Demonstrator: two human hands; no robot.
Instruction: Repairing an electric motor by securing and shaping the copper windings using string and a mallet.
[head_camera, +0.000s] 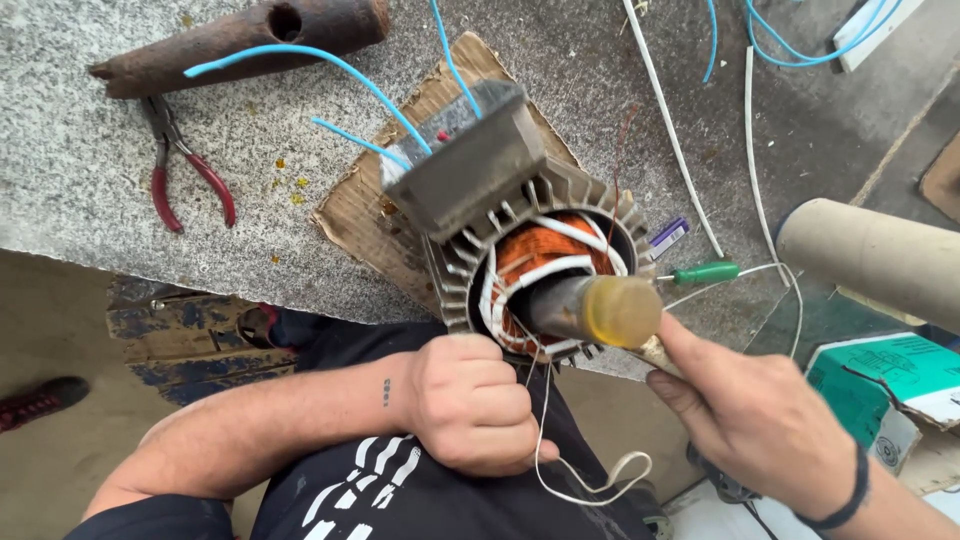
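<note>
A finned grey motor stator housing (470, 190) with copper windings (540, 250) and white lacing lies tilted over the table's near edge. My left hand (470, 400) is closed in a fist just below the housing, gripping a thin white cord (590, 480) that loops down. My right hand (740, 410) holds a tool with a yellowish translucent handle (620, 310); its metal shaft reaches into the stator bore. Blue wires (310, 55) rise from the terminal box on the housing.
Red-handled pliers (185, 170) and a rusty pipe (240, 40) lie at the far left of the granite table (90, 200). Cardboard (350, 210) sits under the motor. A green-handled screwdriver (705, 272), a cardboard tube (870, 255) and a green-and-white box (890, 380) are to the right.
</note>
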